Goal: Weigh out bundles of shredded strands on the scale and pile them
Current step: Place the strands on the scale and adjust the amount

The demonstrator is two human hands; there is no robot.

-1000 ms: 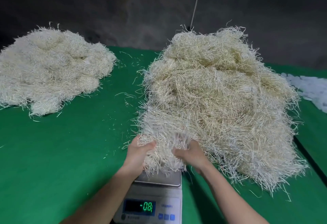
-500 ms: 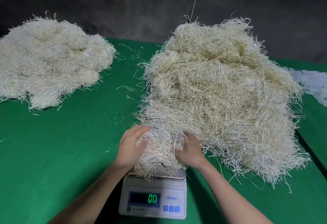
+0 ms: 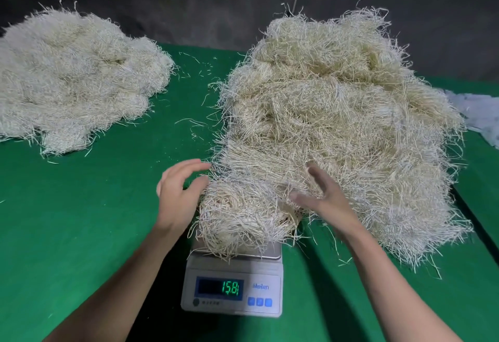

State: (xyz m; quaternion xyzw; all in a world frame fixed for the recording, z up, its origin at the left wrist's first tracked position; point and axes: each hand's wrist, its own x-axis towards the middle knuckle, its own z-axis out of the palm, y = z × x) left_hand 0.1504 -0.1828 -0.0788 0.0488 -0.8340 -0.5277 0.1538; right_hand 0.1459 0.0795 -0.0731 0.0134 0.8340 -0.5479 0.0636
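Nearest, below and between the two wrists, a grey scale (image 3: 235,268) stands on the green table (image 3: 81,220). Its display (image 3: 219,287) shows green digits that look like 15.8. On its platform, between the hands, lies a bundle of pale shredded strands (image 3: 243,214), with loose ends drooping over the platform's front edge.

The left hand (image 3: 181,193) is just beside the bundle's left flank, fingers loosely extended and holding nothing; whether the palm touches the strands cannot be told. The right hand (image 3: 321,196) is blurred, its fingers spread and empty, over the bundle's right side where it meets the large heap (image 3: 337,125).

That heap rises straight beyond both hands and spreads to the right. Well off to the left of the left hand, farther back, sits a second pile (image 3: 73,79). Stray strands (image 3: 193,123) lie on the table between the two piles.
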